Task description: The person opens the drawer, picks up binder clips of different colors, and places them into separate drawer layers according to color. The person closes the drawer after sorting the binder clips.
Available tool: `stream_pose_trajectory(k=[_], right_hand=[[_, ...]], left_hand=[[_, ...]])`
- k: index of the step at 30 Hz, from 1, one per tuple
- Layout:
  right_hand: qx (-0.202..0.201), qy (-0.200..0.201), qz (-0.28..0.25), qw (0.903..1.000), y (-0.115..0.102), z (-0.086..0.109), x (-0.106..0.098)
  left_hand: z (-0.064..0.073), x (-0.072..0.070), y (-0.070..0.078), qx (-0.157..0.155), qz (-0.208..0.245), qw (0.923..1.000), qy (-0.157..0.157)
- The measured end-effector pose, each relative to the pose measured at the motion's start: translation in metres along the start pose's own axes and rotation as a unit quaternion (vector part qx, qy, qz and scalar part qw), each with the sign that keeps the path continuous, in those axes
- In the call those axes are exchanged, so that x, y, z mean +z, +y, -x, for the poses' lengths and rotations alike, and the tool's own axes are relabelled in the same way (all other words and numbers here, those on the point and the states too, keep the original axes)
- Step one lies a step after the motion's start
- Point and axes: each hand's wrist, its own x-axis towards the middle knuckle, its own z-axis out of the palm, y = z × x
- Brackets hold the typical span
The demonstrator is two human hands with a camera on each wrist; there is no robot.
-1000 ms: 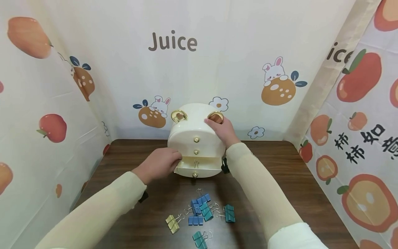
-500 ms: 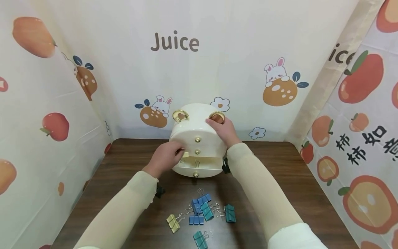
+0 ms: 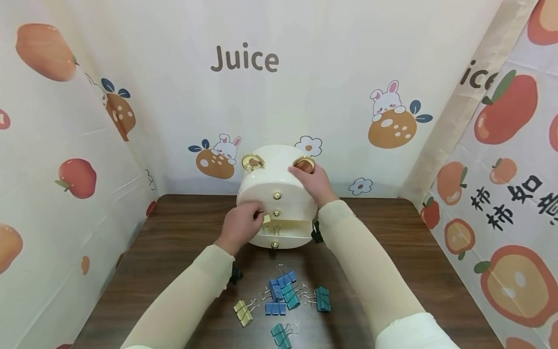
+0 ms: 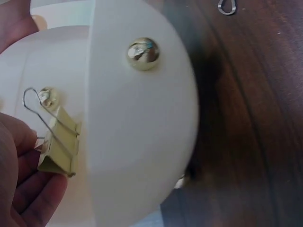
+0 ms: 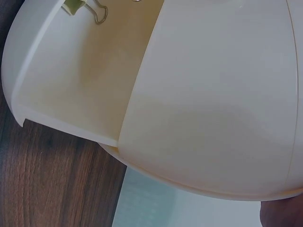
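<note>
A white drawer box [image 3: 257, 191] with gold-rimmed ears and gold knobs stands at the back of the table, its bottom drawer [image 3: 287, 241] pulled out. My left hand [image 3: 239, 225] pinches a yellow binder clip [image 4: 60, 144] by its lower side, above the drawer opening. The clip's wire handle points up and away from the fingers. Inside the drawer sits another yellowish binder clip [image 5: 73, 5], only partly seen. My right hand [image 3: 315, 184] grips the box at its right ear [image 3: 304, 165], thumb in front; the other fingers are mostly hidden.
In front of the box lie several binder clips: a yellow clip [image 3: 242, 312], blue clips [image 3: 275, 309] and teal clips [image 3: 322, 299]. The brown wooden table [image 3: 375, 252] is bordered by fruit-printed curtains [image 3: 174, 97] at the back and sides.
My left hand has moved right and slightly up from the drawer's left end, and the yellow clip in it has come into sight. My right hand keeps its hold on the box.
</note>
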Motion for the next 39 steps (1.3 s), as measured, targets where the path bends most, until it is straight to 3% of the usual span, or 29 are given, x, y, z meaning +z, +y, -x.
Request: stream_pose_trajectory(k=[9, 14, 25, 39], right_hand=[[0.006, 0.004, 0.005, 1.0000, 0.000, -0.001, 0.001], [0.008, 0.001, 0.004, 1.0000, -0.001, 0.001, 0.001], [0.002, -0.003, -0.010, 0.9999, -0.002, 0.002, 0.000], [0.005, 0.002, -0.012, 0.9999, 0.000, -0.001, 0.001]], left_hand=[[0.005, 0.011, 0.001, -0.020, -0.008, 0.9992, 0.034], [0.006, 0.018, 0.002, -0.021, -0.004, 0.9991, 0.036], [0.006, 0.025, 0.008, -0.038, 0.003, 0.9993, 0.002], [0.013, 0.032, 0.005, -0.067, -0.012, 0.9976, -0.011]])
